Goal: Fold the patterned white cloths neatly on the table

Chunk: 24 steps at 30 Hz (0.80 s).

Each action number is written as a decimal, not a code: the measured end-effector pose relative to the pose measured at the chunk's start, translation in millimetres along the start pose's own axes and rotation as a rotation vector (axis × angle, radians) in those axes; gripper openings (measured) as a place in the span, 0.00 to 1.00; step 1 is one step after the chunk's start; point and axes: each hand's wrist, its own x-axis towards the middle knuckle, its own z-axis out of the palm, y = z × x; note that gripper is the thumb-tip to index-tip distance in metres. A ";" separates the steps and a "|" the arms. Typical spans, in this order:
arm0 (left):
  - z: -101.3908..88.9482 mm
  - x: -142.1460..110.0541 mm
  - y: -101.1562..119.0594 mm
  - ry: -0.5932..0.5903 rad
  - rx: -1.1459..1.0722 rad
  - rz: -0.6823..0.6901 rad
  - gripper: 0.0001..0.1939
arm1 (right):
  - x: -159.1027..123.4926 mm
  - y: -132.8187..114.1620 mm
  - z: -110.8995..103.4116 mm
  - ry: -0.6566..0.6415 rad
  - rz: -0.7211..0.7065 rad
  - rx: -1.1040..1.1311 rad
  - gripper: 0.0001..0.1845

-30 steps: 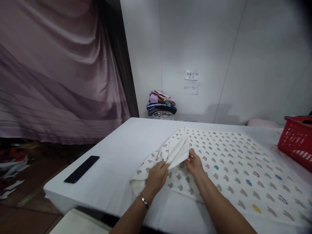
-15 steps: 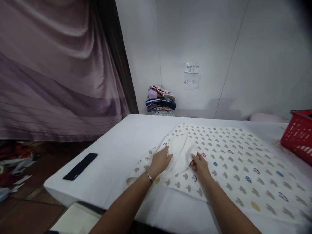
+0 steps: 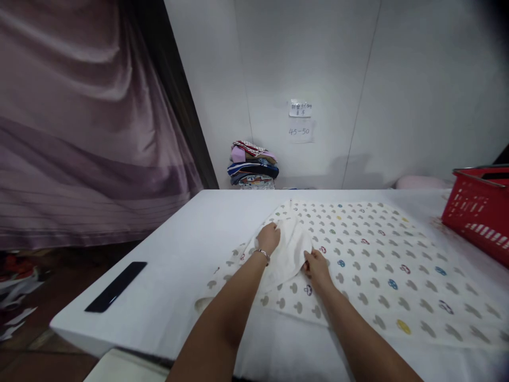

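Note:
A white cloth (image 3: 369, 260) printed with small grey and coloured shapes lies spread on the white table (image 3: 186, 249). Its left part is folded over, showing the plain white underside (image 3: 292, 246). My left hand (image 3: 269, 236), with a bracelet at the wrist, rests on the far left edge of that folded flap, fingers curled on the fabric. My right hand (image 3: 314, 265) pinches the flap's near right edge against the cloth.
A black phone (image 3: 116, 286) lies near the table's left front corner. A red plastic basket (image 3: 479, 209) stands at the right edge. A stack of folded clothes (image 3: 253, 165) sits by the back wall. A mauve curtain (image 3: 79, 132) hangs at left.
My left hand has moved away from me along the folded flap's left edge. The flap went from lifted to lying flat on the cloth. My right hand stayed at its near edge.

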 end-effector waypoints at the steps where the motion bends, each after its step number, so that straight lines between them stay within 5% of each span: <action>1: 0.0 -5.2 4.7 0.042 0.010 0.085 0.11 | 0.4 -1.1 0.9 0.004 -0.014 -0.019 0.15; 6: 7.0 -37.1 20.0 0.090 0.065 0.496 0.09 | 4.5 -13.5 7.5 -0.069 -0.176 -0.062 0.14; 24: 16.1 -69.6 31.6 -0.026 0.163 0.525 0.13 | 12.0 -3.6 -4.1 -0.124 -0.363 -0.192 0.12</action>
